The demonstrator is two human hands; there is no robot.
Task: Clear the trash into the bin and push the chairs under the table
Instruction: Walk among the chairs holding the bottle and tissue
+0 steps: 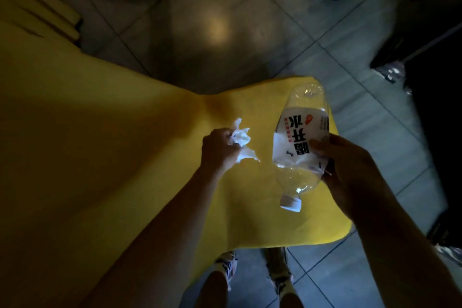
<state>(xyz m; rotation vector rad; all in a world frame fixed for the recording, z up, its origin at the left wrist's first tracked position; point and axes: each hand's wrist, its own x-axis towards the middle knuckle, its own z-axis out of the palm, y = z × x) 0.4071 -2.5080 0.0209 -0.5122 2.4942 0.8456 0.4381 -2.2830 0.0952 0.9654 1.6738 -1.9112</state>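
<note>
My left hand (218, 149) is closed around a crumpled white tissue (241, 139), held just above the yellow table (100, 145). My right hand (350, 165) grips an empty clear plastic bottle (300, 142) by its white label. The bottle is held over the table's right end with its white cap pointing toward me and its base pointing away. Both forearms reach in from the bottom of the view.
A yellow chair (37, 7) stands at the far left beyond the table. Grey floor tiles (225, 7) lie beyond and to the right. Dark objects with clear plastic (392, 71) fill the right edge. My feet in sneakers (252, 270) stand at the table's near edge.
</note>
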